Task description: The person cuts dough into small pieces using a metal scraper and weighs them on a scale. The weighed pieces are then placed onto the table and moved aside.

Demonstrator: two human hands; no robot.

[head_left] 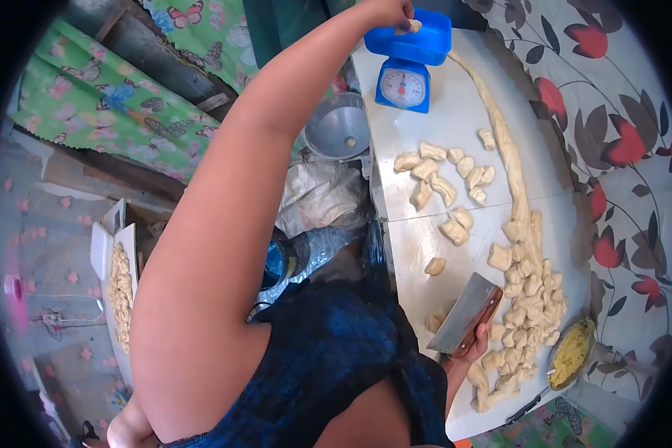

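Note:
My left hand point(390, 13) reaches to the blue scale tray point(433, 41) at the top, its fingers closed on a small dough piece point(408, 28). Under the tray is the blue scale's round dial point(403, 87). At the lower right, my right hand point(474, 345) grips a metal dough cutter point(463, 317) by its brown handle, just left of a heap of cut dough point(534, 313). Several loose dough pieces point(425, 170) lie between the scale and the cutter. A long dough rope point(504, 134) runs from beside the scale down to the heap.
A bowl of yellow stuff point(573, 355) stands at the table's right edge. Left of the table point(418, 239) are a metal pot point(337, 127) and a pale sack point(321, 196). Far left, a tray point(131, 261) holds small pieces. Floral curtains point(612, 112) hang alongside.

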